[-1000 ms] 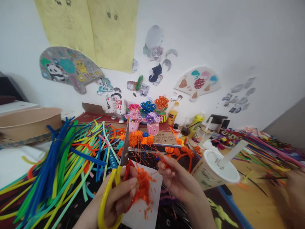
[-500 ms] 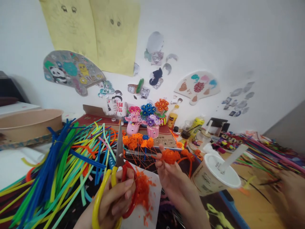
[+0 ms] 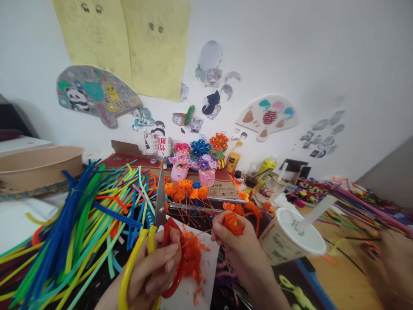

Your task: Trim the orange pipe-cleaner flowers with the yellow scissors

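Note:
My left hand (image 3: 161, 260) is wrapped around a pair of scissors (image 3: 160, 202) with one yellow and one red handle. The blades point up and look closed. In my right hand (image 3: 247, 247) an orange fuzzy flower (image 3: 232, 224) is pinched, its centre turned toward me. A thin stem seems to run from it toward my left fingers. Beneath both hands, orange fluff (image 3: 192, 254) is scattered on a white sheet (image 3: 209, 280). Just behind, several orange flowers on wire stems (image 3: 183, 190) lie together.
Loose coloured pipe cleaners (image 3: 87, 232) heap up at left beside a brown bowl (image 3: 41, 165). A lidded cup with a straw (image 3: 290, 241) stands near my right wrist. Potted flowers (image 3: 206, 175) and bottles (image 3: 234, 158) line the back. Another person's hand (image 3: 392, 258) is at far right.
My right hand has turned and closed its fingers, bringing the orange flower slightly lower and its face toward me. The scissors have shifted a little left and down.

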A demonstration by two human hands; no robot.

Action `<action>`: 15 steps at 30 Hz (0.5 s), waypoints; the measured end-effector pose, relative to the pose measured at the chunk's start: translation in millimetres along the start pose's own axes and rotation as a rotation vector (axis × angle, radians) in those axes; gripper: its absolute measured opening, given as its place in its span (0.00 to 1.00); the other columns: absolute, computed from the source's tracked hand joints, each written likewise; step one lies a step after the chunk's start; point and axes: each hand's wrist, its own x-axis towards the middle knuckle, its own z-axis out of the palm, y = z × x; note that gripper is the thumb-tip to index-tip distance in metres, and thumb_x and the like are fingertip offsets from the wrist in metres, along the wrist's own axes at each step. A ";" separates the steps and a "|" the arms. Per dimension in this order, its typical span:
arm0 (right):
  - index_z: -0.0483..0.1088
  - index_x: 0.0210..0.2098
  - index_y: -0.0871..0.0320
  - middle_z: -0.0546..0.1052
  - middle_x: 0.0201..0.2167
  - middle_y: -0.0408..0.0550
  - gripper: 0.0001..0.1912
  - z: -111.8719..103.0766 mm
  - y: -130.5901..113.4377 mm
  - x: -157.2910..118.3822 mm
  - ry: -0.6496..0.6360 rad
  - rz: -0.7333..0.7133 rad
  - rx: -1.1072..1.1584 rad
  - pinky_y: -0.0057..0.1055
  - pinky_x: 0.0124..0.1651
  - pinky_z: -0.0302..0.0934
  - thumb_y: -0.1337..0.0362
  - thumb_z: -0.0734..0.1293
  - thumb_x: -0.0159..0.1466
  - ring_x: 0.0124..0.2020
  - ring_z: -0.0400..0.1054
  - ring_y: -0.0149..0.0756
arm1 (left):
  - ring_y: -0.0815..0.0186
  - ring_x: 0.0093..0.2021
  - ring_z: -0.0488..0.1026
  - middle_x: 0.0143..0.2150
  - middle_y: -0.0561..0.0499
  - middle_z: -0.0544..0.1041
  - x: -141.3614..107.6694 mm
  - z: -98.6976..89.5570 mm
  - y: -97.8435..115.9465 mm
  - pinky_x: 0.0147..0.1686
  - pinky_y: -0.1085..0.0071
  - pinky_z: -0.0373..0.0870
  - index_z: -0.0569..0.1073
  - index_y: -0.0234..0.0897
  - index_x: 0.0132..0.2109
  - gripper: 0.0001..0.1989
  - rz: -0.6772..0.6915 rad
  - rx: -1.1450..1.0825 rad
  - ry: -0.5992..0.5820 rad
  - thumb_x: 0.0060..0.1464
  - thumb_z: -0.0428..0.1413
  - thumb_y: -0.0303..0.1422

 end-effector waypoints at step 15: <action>0.76 0.25 0.62 0.80 0.25 0.48 0.11 1.5 -2.5 -6.1 -0.069 0.227 0.215 0.19 0.22 0.59 0.61 0.78 0.50 0.22 0.72 0.29 | 0.86 0.09 0.43 0.14 0.64 0.65 1.8 1.4 1.7 0.08 0.87 0.46 0.69 0.34 0.21 0.16 -0.034 -0.056 0.009 0.39 0.68 0.37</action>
